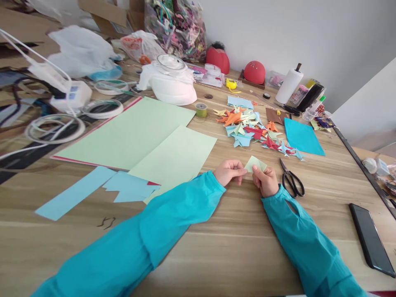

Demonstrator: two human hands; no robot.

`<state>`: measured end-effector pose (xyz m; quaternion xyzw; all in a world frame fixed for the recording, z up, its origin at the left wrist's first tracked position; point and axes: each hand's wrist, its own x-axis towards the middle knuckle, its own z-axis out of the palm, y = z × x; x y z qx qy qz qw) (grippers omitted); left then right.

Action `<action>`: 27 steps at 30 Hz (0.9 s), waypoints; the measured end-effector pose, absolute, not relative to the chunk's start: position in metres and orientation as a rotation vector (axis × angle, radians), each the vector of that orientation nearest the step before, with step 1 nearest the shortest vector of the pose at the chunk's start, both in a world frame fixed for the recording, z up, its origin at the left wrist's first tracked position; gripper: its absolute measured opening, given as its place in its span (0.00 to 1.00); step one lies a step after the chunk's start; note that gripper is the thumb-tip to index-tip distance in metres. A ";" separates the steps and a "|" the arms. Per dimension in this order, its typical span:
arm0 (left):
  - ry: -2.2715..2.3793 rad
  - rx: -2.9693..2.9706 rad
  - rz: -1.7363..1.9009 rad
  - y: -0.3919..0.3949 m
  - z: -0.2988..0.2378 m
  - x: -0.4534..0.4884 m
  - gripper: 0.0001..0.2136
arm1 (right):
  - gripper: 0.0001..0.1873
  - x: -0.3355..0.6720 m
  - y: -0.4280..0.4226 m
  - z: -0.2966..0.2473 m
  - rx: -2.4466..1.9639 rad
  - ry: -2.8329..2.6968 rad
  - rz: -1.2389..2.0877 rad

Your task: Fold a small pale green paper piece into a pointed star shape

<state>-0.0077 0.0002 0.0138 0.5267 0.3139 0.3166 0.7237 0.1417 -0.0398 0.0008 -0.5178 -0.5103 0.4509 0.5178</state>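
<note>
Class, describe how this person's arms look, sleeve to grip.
The left sleeve and right sleeve are loose, plain turquoise, with gathered cuffs; the right has an apparent slit. The left grip and right grip are ungloved.

No readable text, labels or numbers in view

A turquoise left sleeve point(130, 241) and a matching right sleeve point(311, 245) are being worn, while the left hand point(228, 171) and right hand point(265, 180) are being left uncovered.
Both forearms are being covered by loose, plain fabric, which is being broken up by soft creases. The left sleeve is being crossed partway along by a curved fold or seam. The right sleeve is being marked near the wrist by a dark, narrow slit or fold. At each wrist the cloth is being gathered into snug, puckered cuffs point(217, 182).
</note>
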 end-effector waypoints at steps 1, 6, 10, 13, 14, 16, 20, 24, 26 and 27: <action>0.679 1.161 0.697 0.001 0.013 -0.008 0.14 | 0.29 0.141 -0.040 0.001 -1.238 -1.232 1.080; 0.618 1.187 0.637 0.001 0.015 -0.008 0.14 | 0.30 0.143 -0.040 0.003 -1.218 -1.248 1.131; 0.595 1.261 0.496 -0.003 0.015 -0.007 0.12 | 0.28 0.143 -0.042 0.005 -1.203 -1.333 1.218; 0.608 1.315 0.449 -0.004 0.014 -0.007 0.10 | 0.26 0.141 -0.044 0.009 -1.196 -1.409 1.284; 0.609 1.324 0.441 -0.004 0.013 -0.007 0.10 | 0.26 0.140 -0.045 0.010 -1.191 -1.436 1.295; 0.612 1.334 0.435 -0.004 0.012 -0.008 0.08 | 0.25 0.139 -0.045 0.013 -1.176 -1.489 1.297; 0.630 1.321 0.458 -0.004 0.013 -0.009 0.06 | 0.25 0.139 -0.046 0.017 -1.184 -1.556 1.259; 0.675 1.331 0.499 -0.004 0.014 -0.007 0.08 | 0.25 0.138 -0.045 0.019 -1.202 -1.533 1.234; 0.712 1.360 0.524 -0.005 0.014 -0.007 0.10 | 0.25 0.137 -0.044 0.019 -1.198 -1.482 1.220; 0.727 1.373 0.532 -0.005 0.014 -0.007 0.11 | 0.25 0.137 -0.044 0.018 -1.197 -1.458 1.215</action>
